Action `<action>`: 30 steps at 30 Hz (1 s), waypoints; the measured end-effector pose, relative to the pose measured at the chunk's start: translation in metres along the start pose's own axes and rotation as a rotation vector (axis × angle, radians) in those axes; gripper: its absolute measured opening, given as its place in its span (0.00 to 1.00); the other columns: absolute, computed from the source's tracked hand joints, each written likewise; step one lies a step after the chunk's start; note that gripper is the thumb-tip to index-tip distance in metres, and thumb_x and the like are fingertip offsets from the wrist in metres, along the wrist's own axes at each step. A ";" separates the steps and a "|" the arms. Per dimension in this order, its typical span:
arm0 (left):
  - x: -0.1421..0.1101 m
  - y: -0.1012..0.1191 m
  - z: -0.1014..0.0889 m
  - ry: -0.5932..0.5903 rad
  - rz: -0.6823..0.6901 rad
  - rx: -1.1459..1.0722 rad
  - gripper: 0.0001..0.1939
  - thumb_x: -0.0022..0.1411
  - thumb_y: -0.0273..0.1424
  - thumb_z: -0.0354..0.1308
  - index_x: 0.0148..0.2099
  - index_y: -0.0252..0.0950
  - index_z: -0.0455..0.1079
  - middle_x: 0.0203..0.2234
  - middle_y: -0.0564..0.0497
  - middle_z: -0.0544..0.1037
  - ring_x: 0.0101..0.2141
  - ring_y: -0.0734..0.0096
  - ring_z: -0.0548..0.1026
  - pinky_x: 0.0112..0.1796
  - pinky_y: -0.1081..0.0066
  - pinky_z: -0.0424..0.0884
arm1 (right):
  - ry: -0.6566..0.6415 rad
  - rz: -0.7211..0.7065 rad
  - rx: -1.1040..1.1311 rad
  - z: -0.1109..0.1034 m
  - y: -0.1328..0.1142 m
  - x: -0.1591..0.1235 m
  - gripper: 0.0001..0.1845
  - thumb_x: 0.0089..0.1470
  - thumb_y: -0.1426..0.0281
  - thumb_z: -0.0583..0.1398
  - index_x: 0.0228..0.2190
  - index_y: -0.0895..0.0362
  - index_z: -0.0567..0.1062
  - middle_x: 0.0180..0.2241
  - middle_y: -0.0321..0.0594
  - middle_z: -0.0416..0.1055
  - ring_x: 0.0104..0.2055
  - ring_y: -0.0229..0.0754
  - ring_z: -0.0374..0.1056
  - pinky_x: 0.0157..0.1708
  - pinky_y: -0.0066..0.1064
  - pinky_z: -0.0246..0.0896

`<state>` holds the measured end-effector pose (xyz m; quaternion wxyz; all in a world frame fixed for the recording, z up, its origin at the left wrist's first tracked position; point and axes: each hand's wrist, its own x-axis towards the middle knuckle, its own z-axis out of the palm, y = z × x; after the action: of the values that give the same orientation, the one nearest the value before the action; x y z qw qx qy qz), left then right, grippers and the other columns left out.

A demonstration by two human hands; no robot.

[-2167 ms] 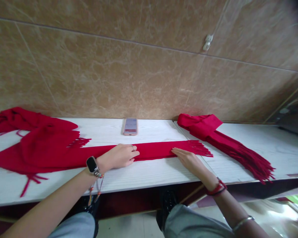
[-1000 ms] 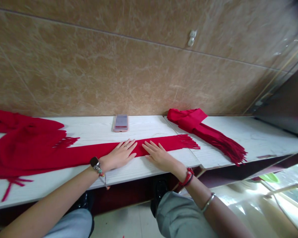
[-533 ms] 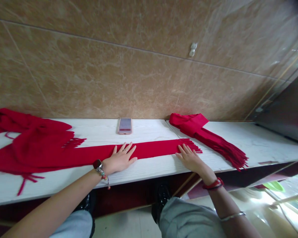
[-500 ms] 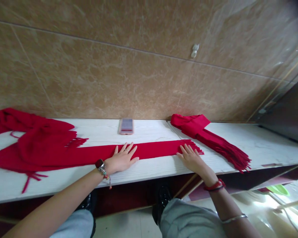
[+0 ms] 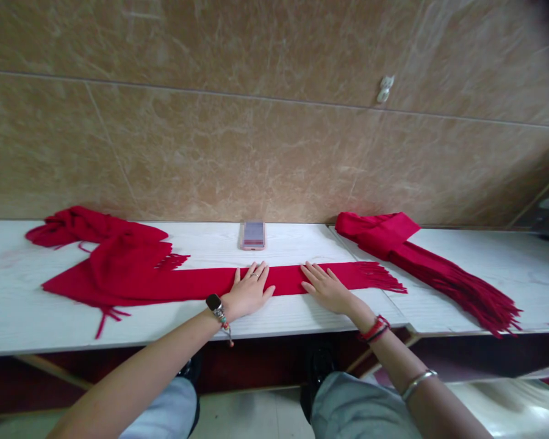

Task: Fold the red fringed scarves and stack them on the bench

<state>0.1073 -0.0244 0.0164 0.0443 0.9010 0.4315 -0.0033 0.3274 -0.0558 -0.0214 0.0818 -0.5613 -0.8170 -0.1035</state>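
Note:
A long red scarf (image 5: 201,285) lies stretched along the white counter, flat in its right part, with its fringe pointing right. My left hand (image 5: 249,292) rests on the middle of the flat strip, palm down with fingers spread. To its right, my right hand (image 5: 327,288) presses on the same strip, fingers extended, a short way in from the fringe. At the left the red cloth is loosely heaped, with tassels sticking out. Another red scarf (image 5: 384,241), folded over at its top, lies farther right with its fringe toward the counter's front edge.
A phone (image 5: 253,235) lies near the wall behind the scarf. The white counter (image 5: 210,238) meets a brown marbled wall (image 5: 210,152) that carries a small white fixture (image 5: 385,89). Dark open shelving runs below the counter's front edge.
My right hand has slid left along the strip, from the fringe end toward my left hand. My left hand stays on about the same spot of the scarf. The view has shifted left.

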 end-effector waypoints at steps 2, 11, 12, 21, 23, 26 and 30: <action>0.000 -0.001 -0.001 -0.005 0.001 -0.006 0.29 0.65 0.41 0.35 0.64 0.31 0.43 0.62 0.40 0.43 0.61 0.51 0.41 0.53 0.41 0.45 | -0.026 0.061 -0.050 0.003 0.023 -0.015 0.24 0.60 0.66 0.45 0.55 0.61 0.59 0.58 0.55 0.52 0.60 0.54 0.47 0.50 0.54 0.52; -0.005 -0.012 -0.009 -0.082 0.009 -0.039 0.31 0.64 0.44 0.36 0.64 0.32 0.44 0.62 0.39 0.42 0.61 0.52 0.39 0.53 0.43 0.46 | 0.048 0.395 -0.119 0.000 0.093 -0.063 0.19 0.58 0.72 0.48 0.48 0.63 0.67 0.54 0.58 0.59 0.58 0.57 0.52 0.49 0.56 0.54; -0.005 -0.014 -0.010 -0.077 0.023 -0.028 0.30 0.64 0.43 0.36 0.63 0.32 0.45 0.62 0.39 0.42 0.61 0.52 0.40 0.53 0.44 0.46 | 0.103 0.416 -0.100 -0.007 0.086 -0.059 0.19 0.57 0.71 0.49 0.49 0.65 0.66 0.54 0.59 0.59 0.58 0.57 0.53 0.50 0.55 0.53; 0.035 -0.036 -0.040 -0.031 0.221 -0.032 0.21 0.61 0.32 0.46 0.55 0.32 0.63 0.53 0.42 0.66 0.53 0.65 0.63 0.52 0.69 0.56 | 0.026 -0.160 -0.048 -0.063 -0.038 -0.012 0.09 0.53 0.75 0.56 0.38 0.61 0.72 0.36 0.47 0.71 0.41 0.46 0.65 0.41 0.36 0.63; 0.049 -0.034 -0.044 -0.103 0.250 -0.076 0.20 0.59 0.32 0.47 0.53 0.31 0.65 0.50 0.43 0.70 0.48 0.66 0.67 0.48 0.74 0.60 | -0.045 -0.155 -0.124 -0.062 -0.045 -0.009 0.08 0.53 0.78 0.55 0.35 0.62 0.72 0.33 0.47 0.70 0.38 0.46 0.66 0.36 0.34 0.63; 0.069 -0.028 -0.047 -0.213 0.200 -0.102 0.20 0.57 0.34 0.50 0.50 0.31 0.68 0.44 0.44 0.74 0.41 0.65 0.71 0.39 0.74 0.64 | -0.106 -0.144 -0.173 -0.056 -0.040 -0.004 0.08 0.53 0.80 0.54 0.34 0.62 0.71 0.33 0.46 0.70 0.36 0.45 0.66 0.33 0.32 0.62; 0.091 -0.025 -0.051 -0.305 0.172 -0.132 0.17 0.51 0.36 0.55 0.40 0.32 0.73 0.33 0.48 0.77 0.32 0.67 0.71 0.31 0.75 0.62 | -0.140 -0.160 -0.166 -0.052 -0.032 0.001 0.09 0.55 0.79 0.51 0.36 0.61 0.70 0.34 0.47 0.70 0.37 0.44 0.66 0.34 0.30 0.60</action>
<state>0.1430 0.0660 0.0609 0.1681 0.9189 0.3403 -0.1077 0.2984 -0.0799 0.0269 -0.0306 -0.5050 -0.8515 -0.1374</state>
